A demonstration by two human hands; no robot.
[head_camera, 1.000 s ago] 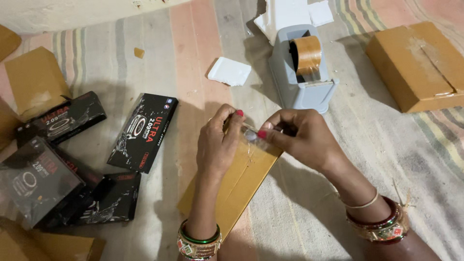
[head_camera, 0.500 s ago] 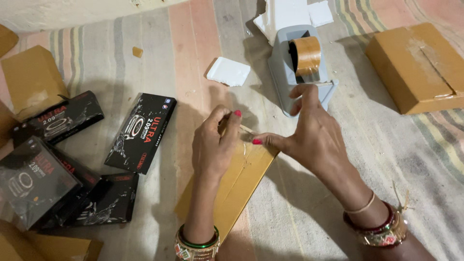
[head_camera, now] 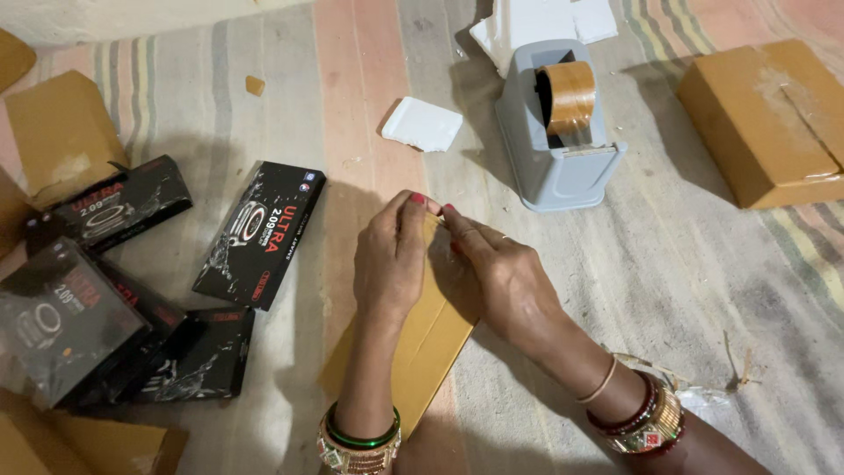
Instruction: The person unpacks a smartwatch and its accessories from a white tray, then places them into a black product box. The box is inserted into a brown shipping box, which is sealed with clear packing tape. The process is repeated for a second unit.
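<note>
A flat brown box [head_camera: 422,343] is being held on the striped mat [head_camera: 686,264], near the middle, by the left hand [head_camera: 391,259] and the right hand [head_camera: 501,281], which are being pressed together on its far end. That end looks as if it is being closed. The grey tape holder [head_camera: 563,132] is being left untouched just beyond, and four black boxes [head_camera: 259,233] are waiting on the left.

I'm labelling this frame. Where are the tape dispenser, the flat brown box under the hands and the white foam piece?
tape dispenser [head_camera: 563,171], head view, grey front wall.
flat brown box [head_camera: 431,347], head view, bare top face.
white foam piece [head_camera: 424,124], head view, its middle.
</note>
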